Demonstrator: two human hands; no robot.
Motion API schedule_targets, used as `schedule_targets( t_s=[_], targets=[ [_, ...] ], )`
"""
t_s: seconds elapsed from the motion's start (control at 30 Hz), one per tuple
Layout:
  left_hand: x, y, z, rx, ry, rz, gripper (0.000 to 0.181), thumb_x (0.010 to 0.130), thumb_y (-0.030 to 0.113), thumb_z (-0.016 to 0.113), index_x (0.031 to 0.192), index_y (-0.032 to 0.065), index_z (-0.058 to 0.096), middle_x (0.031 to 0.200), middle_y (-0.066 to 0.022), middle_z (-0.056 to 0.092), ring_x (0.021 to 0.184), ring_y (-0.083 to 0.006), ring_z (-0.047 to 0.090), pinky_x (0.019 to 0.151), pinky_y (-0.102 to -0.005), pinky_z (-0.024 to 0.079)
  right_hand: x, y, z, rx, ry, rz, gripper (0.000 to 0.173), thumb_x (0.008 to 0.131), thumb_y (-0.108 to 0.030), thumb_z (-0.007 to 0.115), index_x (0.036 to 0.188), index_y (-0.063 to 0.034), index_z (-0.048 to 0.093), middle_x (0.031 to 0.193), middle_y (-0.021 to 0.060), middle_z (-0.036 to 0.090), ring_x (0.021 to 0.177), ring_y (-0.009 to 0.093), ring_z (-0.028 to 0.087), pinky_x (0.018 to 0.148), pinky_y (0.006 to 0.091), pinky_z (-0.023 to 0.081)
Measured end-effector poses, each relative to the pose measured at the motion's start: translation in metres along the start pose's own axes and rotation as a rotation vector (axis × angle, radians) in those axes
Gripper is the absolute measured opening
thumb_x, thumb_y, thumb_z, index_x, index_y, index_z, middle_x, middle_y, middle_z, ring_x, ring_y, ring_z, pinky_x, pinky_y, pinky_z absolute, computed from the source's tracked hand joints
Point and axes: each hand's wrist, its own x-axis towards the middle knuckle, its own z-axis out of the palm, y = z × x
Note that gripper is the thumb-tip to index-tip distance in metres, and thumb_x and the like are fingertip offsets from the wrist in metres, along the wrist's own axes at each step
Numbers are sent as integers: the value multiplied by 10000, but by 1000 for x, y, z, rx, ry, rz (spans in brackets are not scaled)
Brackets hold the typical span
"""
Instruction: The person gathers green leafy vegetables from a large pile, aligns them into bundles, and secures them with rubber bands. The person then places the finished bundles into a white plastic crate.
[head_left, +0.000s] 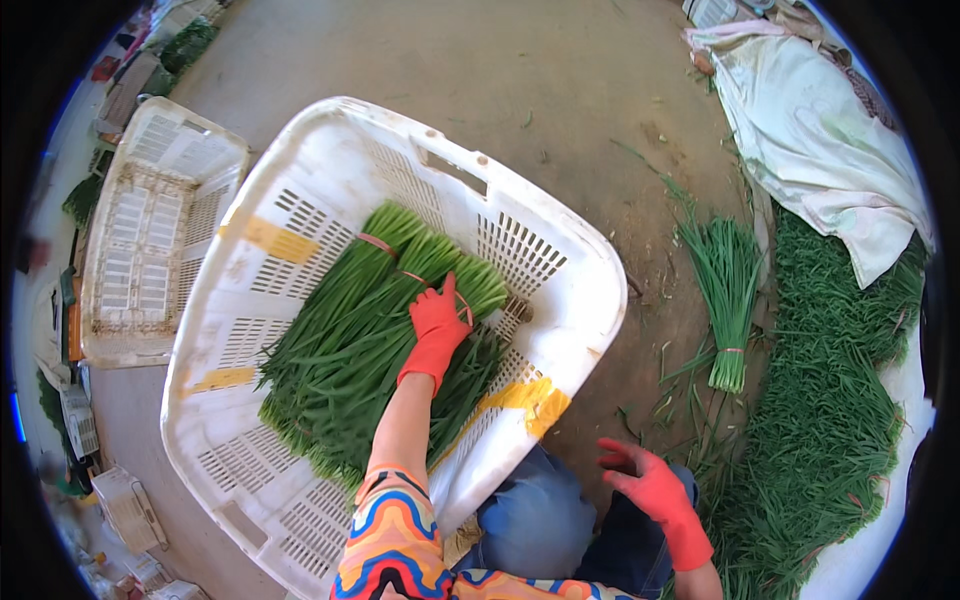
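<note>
My left hand (436, 322), in a red rubber glove, rests on the nearest bundle of garlic chives (484, 281) inside a large white plastic basket (592, 300). One finger points along the pale cut stems, close to the band; whether the other fingers grip is hidden. Beside it lie more banded chive bundles (382, 232), stems toward the far wall; others at the near side have their stems the opposite way. My right hand (649, 480), also gloved in red, hovers above my knees with fingers apart and nothing in it.
A single banded chive bundle (724, 300) lies on the floor at right. Past it is a long heap of chives (817, 375), partly under a white cloth (817, 135). A second white crate (142, 240) stands at left. Loose leaves litter the brown floor (465, 60).
</note>
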Motion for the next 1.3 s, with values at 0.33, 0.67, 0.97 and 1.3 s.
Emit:
schedule_targets(
  t_s=[0.33, 0.67, 0.97, 1.3],
  targets=[
    [32, -22, 13, -11, 92, 2, 878, 556, 408, 762, 1353, 273, 420, 1034, -151, 576, 942, -348, 563, 760, -479, 435, 31, 1, -2, -88, 56, 111, 488, 843, -102, 620, 1315, -101, 497, 1149, 97, 620, 1027, 162, 597, 876, 286, 463],
    [20, -18, 30, 6, 151, -28, 997, 535, 438, 803, 1382, 163, 355, 1037, -124, 528, 965, -313, 524, 778, -470, 415, 17, 8, -19, 24, 159, 67, 500, 837, -99, 623, 1319, -101, 489, 1184, 120, 597, 1084, 187, 574, 906, 303, 457],
    [-71, -24, 0, -50, 40, 54, 875, 650, 339, 759, 1360, 53, 336, 1191, -180, 516, 1101, -335, 503, 881, -461, 414, -3, 12, -11, -95, 98, -21, 553, 813, -135, 656, 1334, -108, 472, 1220, 144, 584, 1127, 230, 557, 948, 338, 436],
    [-8, -8, -33, -542, -113, -12, 930, 646, 399, 771, 1350, -32, 344, 1168, -235, 579, 1072, -315, 579, 892, -391, 466, 2, 30, -23, -170, 194, -9, 537, 809, -149, 655, 1320, -119, 492, 1188, 137, 605, 1113, 255, 566, 940, 342, 437]
  ],
)
